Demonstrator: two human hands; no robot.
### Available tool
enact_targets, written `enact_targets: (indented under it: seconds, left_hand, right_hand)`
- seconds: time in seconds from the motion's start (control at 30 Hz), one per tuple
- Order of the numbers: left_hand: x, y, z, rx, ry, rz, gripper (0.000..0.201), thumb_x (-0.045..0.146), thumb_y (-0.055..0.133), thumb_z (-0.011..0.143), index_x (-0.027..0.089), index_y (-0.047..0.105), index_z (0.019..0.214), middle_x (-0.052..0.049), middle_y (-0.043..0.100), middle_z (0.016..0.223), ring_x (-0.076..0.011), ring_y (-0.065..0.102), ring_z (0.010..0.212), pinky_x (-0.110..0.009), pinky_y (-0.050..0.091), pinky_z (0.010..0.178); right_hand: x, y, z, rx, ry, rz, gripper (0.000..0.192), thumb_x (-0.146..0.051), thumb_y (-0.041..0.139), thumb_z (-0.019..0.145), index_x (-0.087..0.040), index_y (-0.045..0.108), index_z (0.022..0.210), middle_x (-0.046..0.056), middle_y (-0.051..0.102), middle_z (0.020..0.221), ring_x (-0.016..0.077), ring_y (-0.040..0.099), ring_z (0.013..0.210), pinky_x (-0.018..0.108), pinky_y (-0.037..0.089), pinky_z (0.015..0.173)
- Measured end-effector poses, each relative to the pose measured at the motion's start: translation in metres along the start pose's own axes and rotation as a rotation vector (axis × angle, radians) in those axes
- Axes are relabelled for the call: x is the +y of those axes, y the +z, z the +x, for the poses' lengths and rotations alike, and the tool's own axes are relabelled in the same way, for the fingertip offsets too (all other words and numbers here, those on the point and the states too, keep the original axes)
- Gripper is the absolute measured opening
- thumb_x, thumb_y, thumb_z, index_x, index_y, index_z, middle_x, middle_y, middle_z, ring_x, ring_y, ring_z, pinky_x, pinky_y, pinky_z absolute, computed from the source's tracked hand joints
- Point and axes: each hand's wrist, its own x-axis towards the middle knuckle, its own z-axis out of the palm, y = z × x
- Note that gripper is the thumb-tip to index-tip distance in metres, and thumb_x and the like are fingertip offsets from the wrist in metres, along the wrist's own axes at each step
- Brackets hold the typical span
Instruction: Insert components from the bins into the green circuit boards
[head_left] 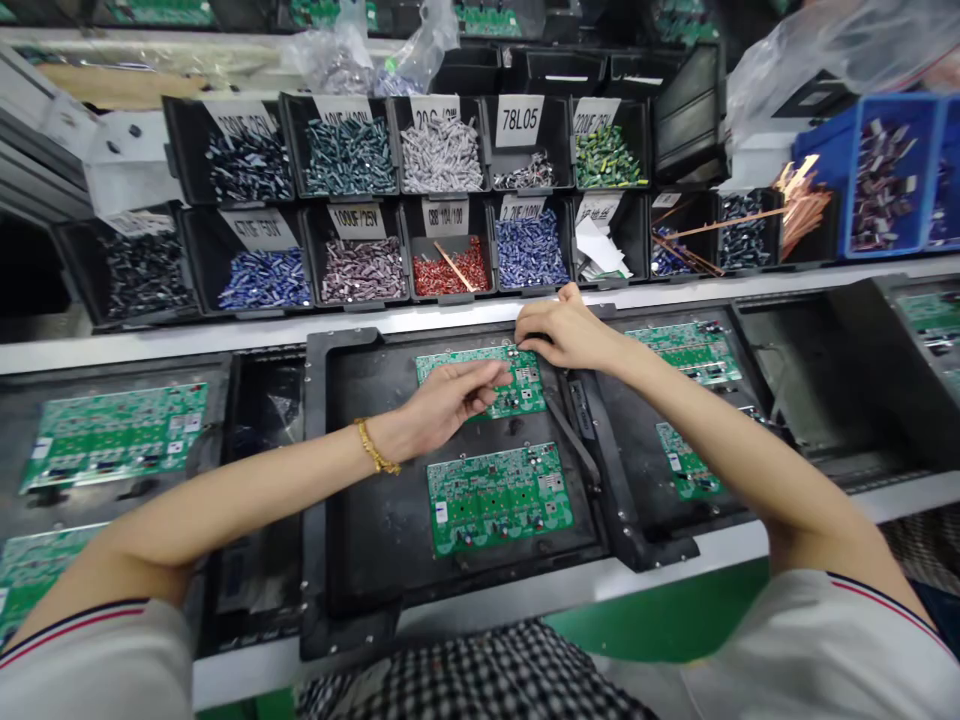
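Two green circuit boards lie in a black carrier tray (360,520) in front of me. My left hand (450,400) hovers over the upper circuit board (525,385) with fingers pinched together; whether a small part sits between them I cannot tell. My right hand (566,330) rests at that board's top right edge, fingertips pressed down on it, apparently around a tiny component that stays hidden. The lower circuit board (499,497) lies untouched nearer to me. A gold bracelet (373,447) circles my left wrist.
Two rows of black bins (517,130) with labelled small components stand behind the conveyor. More trays with green boards sit at left (112,435) and right (686,350). Blue bins (885,180) and copper strips (802,205) are at the far right.
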Motion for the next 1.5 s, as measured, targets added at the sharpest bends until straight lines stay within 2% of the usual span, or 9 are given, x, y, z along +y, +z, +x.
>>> enact_targets:
  seconds: [0.13,0.27,0.5,0.7,0.8,0.9,1.17,1.33,1.5]
  left_hand:
    - [0.003,0.002,-0.001,-0.023,0.016,-0.062,0.020,0.010,0.050,0.091,0.007,0.070,0.093,0.000,0.050,0.063,-0.0022,0.041,0.050,-0.014,0.033,0.048]
    - [0.003,0.004,-0.002,-0.017,0.023,-0.053,0.025,0.002,0.045,0.090,0.006,0.067,0.099,-0.001,0.053,0.067,-0.0043,0.045,0.055,-0.016,0.039,0.058]
    - [0.000,0.001,-0.001,0.033,0.010,0.040,0.024,0.014,0.048,0.093,0.007,0.065,0.077,-0.004,0.061,0.070,-0.0037,0.042,0.050,-0.017,0.032,0.048]
    - [-0.005,0.006,-0.002,0.048,-0.019,0.005,0.028,0.020,0.048,0.094,0.007,0.064,0.075,-0.002,0.055,0.064,-0.0045,0.046,0.051,-0.016,0.035,0.049]
    - [-0.006,0.016,-0.007,0.007,-0.022,-0.020,0.028,0.017,0.048,0.093,0.007,0.059,0.069,-0.001,0.052,0.061,-0.0035,0.044,0.049,-0.014,0.034,0.047]
    - [-0.011,0.023,-0.017,-0.056,-0.078,-0.059,0.028,0.012,0.043,0.094,0.006,0.058,0.071,-0.001,0.053,0.063,-0.0031,0.044,0.048,-0.013,0.035,0.046]
    - [-0.054,0.007,-0.054,-0.106,-0.344,0.101,0.019,0.005,0.047,0.091,0.004,0.065,0.087,-0.007,0.061,0.072,-0.0068,0.056,0.057,-0.018,0.045,0.058]
    - [-0.056,0.003,-0.051,-0.154,-0.294,0.230,0.011,0.018,0.065,0.083,0.007,0.065,0.082,-0.013,0.069,0.089,-0.0114,0.064,0.067,-0.021,0.047,0.063]
    - [-0.047,0.000,-0.038,-0.142,-0.214,0.254,0.016,0.024,0.069,0.080,0.008,0.067,0.080,-0.003,0.062,0.068,-0.0045,0.051,0.049,-0.016,0.038,0.048]
  right_hand:
    - [-0.003,0.002,0.000,0.009,-0.010,-0.017,0.018,-0.020,0.043,0.085,-0.018,0.061,0.082,0.001,0.066,0.090,0.0174,0.054,0.086,0.035,0.015,0.072]
    - [-0.003,0.001,0.000,-0.004,-0.022,-0.024,0.019,-0.018,0.042,0.085,-0.018,0.061,0.083,0.000,0.065,0.089,0.0174,0.053,0.086,0.036,0.015,0.073]
    - [-0.003,-0.002,0.002,-0.060,-0.008,-0.034,0.021,-0.017,0.044,0.084,-0.019,0.064,0.081,0.001,0.067,0.089,0.0179,0.054,0.084,0.040,0.016,0.079]
    - [-0.047,-0.001,-0.018,0.166,0.214,0.122,0.021,-0.025,0.047,0.085,-0.018,0.067,0.088,0.004,0.070,0.091,0.0199,0.059,0.085,0.038,0.022,0.080]
    - [-0.074,-0.004,-0.033,0.252,0.231,0.250,0.017,-0.023,0.050,0.084,-0.020,0.066,0.087,0.002,0.070,0.091,0.0182,0.061,0.086,0.034,0.023,0.077]
    - [-0.088,-0.006,-0.050,0.285,0.250,0.178,0.015,-0.021,0.048,0.083,-0.019,0.063,0.086,0.002,0.070,0.091,0.0178,0.059,0.084,0.033,0.021,0.076]
    - [-0.082,0.019,-0.093,-0.025,0.090,0.137,0.021,-0.011,0.042,0.084,-0.017,0.061,0.081,0.003,0.068,0.097,0.0158,0.058,0.085,0.033,0.016,0.072]
    - [-0.084,0.026,-0.094,-0.002,0.077,0.126,0.018,-0.013,0.045,0.085,-0.017,0.062,0.082,0.002,0.068,0.095,0.0170,0.059,0.088,0.033,0.015,0.070]
    - [-0.085,0.025,-0.093,0.001,0.060,0.085,0.016,-0.014,0.045,0.084,-0.017,0.062,0.082,0.002,0.068,0.090,0.0176,0.057,0.086,0.033,0.014,0.070]
